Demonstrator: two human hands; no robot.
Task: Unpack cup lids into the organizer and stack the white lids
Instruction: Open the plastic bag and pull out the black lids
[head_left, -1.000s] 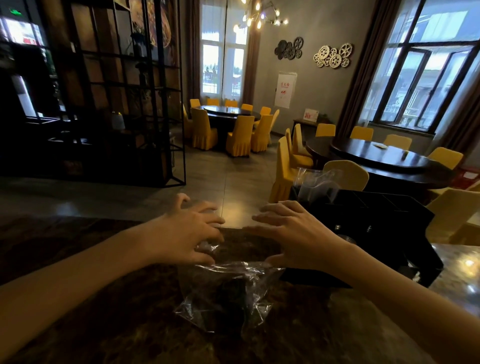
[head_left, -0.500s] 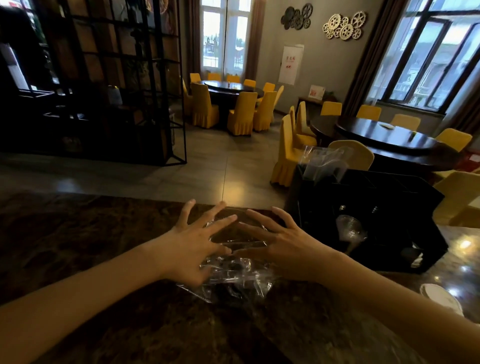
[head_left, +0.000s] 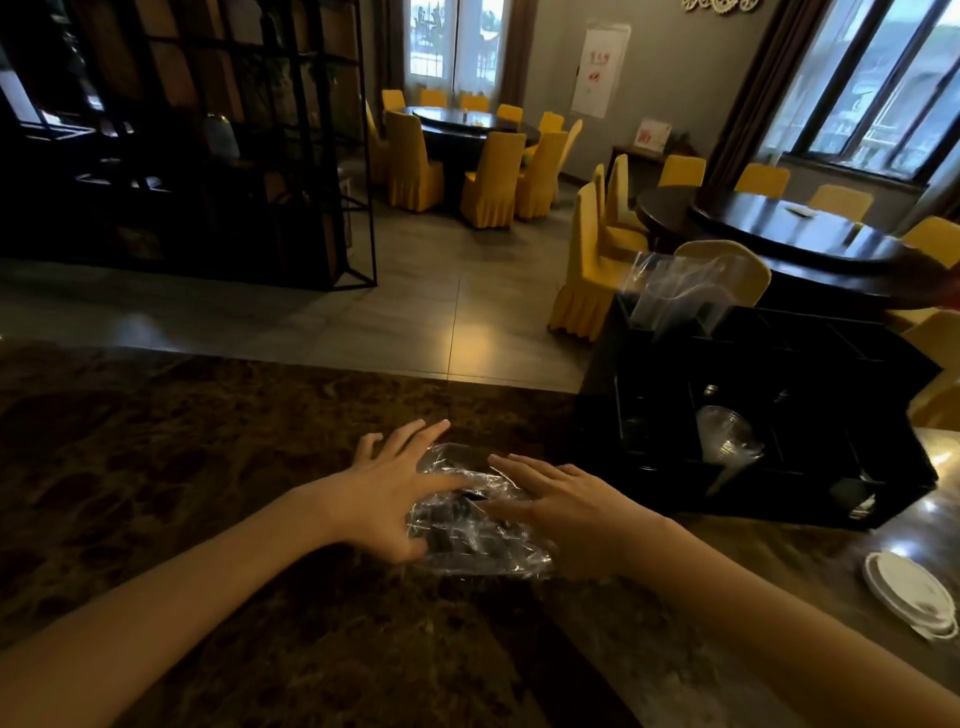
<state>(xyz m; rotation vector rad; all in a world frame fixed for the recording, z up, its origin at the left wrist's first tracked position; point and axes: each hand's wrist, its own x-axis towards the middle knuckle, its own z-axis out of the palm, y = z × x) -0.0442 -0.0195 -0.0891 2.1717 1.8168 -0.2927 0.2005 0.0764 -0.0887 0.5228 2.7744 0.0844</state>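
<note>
The clear plastic bag (head_left: 475, 512) lies flat on the desk (head_left: 156, 467) straight ahead of me, between my two hands and partly under both. Its long axis runs away from me and a little leftward, toward the far edge of the desk. My left hand (head_left: 387, 493) rests on its left side with fingers spread wide, palm down; my right hand (head_left: 563, 506) lies on its right side, fingers loosely open and flat. Neither grips anything, and both touch the bag about equally, so neither is clearly nearer.

The bag is thin, crinkled and shiny, with something dark inside that I take for lids, though I cannot tell for sure. The organizer (head_left: 779, 415) is a black box with dividers, standing to my right near the far edge, with a clear cup (head_left: 724, 439) in one compartment. The white lids (head_left: 909, 592) sit stacked near the right edge, well apart from my hands. The desk is dark, polished, mottled stone.
</note>
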